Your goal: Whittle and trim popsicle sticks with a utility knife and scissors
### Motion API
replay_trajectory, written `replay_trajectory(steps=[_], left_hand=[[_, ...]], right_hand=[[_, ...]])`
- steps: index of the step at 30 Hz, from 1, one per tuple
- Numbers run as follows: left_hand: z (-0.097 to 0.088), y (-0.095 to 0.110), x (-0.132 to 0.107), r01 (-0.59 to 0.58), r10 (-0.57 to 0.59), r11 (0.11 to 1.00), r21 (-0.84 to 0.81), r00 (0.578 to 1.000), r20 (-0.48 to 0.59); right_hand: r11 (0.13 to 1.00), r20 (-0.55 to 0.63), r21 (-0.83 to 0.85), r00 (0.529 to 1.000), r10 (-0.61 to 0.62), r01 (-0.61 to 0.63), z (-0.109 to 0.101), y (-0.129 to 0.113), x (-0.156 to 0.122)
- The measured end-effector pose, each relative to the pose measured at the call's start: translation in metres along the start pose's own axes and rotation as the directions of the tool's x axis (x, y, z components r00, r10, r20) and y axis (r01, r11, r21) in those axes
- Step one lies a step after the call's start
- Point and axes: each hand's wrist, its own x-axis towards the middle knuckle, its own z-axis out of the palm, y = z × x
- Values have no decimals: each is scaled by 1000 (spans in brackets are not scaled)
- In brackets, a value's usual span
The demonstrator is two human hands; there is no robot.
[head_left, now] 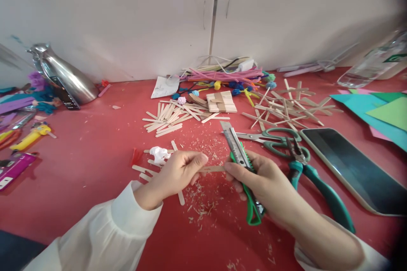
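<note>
My left hand pinches one end of a thin wooden craft stick held level above the red table. My right hand is closed round a green utility knife, whose silver blade points up and away; its fingertips also touch the stick's other end. Wood shavings lie scattered under and behind both hands. A crumpled white scrap and a few loose sticks lie just beyond my left hand.
Right of my hands lie teal pliers, green-handled scissors and a phone. Behind are loose stick piles, a glued stick panel, pipe cleaners, coloured paper, a plastic bottle and a metal jug.
</note>
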Motion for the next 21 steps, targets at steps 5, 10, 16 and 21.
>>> replay_trajectory(steps=[5,10,16,21], left_hand=[[-3,3,-1,50,-44,994,-93,997,66],[-3,5,-2,54,-50,998,-24,990,135],[-3,2,-1,4,-4,1000,-13,999,-38],[-3,-2,1,15,-10,1000,25,983,-182]], right_hand=[[996,-135,82,991,-20,31,-4,-3,3],[988,-205,-125,972,-116,92,-8,-4,5],[859,-165,-429,911,-377,278,-6,-6,0],[735,84,-572,917,-390,365,1,-1,-6]])
